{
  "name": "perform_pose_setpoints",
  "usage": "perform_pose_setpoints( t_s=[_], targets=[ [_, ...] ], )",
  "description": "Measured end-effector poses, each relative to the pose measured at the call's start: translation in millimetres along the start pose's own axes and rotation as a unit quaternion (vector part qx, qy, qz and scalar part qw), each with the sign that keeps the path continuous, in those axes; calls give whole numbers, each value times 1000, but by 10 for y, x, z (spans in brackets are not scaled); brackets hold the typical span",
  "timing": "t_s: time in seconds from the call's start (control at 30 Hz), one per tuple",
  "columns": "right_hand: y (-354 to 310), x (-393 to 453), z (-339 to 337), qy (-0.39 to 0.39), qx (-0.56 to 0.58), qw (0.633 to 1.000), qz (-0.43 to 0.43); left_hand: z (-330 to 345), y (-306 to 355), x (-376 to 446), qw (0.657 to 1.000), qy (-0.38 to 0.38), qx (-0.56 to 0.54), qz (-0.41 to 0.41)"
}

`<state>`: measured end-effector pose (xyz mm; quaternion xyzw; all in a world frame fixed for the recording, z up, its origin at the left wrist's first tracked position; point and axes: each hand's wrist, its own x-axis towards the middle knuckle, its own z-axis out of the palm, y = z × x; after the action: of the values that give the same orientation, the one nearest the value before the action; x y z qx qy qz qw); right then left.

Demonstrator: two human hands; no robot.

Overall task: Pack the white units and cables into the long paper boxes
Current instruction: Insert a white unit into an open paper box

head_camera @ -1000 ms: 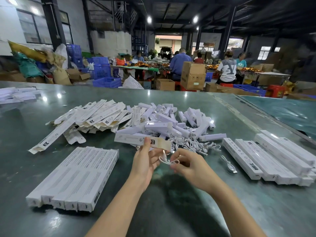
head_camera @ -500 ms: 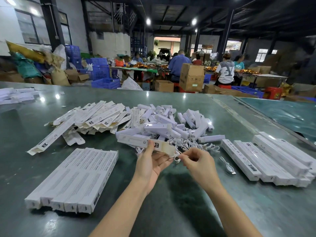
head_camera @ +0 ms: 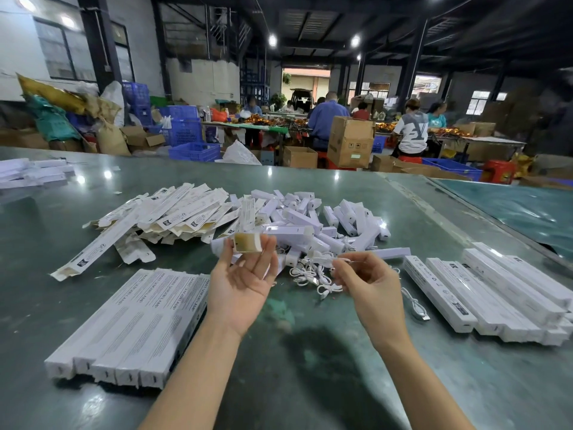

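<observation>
A long green table (head_camera: 310, 383) with a glossy top fills the foreground of a dim workshop. Behind it, people sit at a far table (head_camera: 266, 127) among cardboard boxes (head_camera: 350, 141) and blue crates (head_camera: 186, 131). Round ceiling lights (head_camera: 272, 40) hang under dark beams. Windows (head_camera: 62, 51) line the white left wall, and a bright doorway (head_camera: 305, 82) opens at the back.

Bare glossy green tabletop (head_camera: 310, 383) nearside; flanked by row of closed white boxes (head_camera: 130, 324) left, stacked white boxes (head_camera: 496, 293) right, heap of white units (head_camera: 313, 225) ahead.
</observation>
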<state>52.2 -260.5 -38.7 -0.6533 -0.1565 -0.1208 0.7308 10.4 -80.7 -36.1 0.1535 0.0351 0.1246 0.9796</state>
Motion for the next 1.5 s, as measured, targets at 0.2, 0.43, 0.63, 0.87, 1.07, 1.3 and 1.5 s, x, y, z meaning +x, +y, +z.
perform_pose_setpoints(
  t_s=[0.2, 0.43, 0.63, 0.87, 1.07, 1.3, 1.5],
  targets=[
    [-119, -81, 88, -19, 57, 995, -83, -20, 11, 56, 998, 17, 56, 10],
    [-151, -196, 207, -81, -128, 936, -319, -56, -91, 87, 973, 53, 223, 25],
    [-57, -187, 205, -78, -190, 929, -308, -12, -178, 24, 962, 24, 269, 25],
    [23, -181, 204, -26, -254, 910, -326, 72, -325, -74, 948, 37, 315, 13],
    [42, -192, 180, -27, -305, 885, -349, 118, -364, -126, 951, 43, 306, 4],
    [15, -216, 193, -50, -328, 862, -383, 58, -384, -104, 953, 10, 301, -1],
    [13, -211, 198, -19, -342, 859, -380, 10, -429, -70, 956, -26, 293, -9]
  ],
)
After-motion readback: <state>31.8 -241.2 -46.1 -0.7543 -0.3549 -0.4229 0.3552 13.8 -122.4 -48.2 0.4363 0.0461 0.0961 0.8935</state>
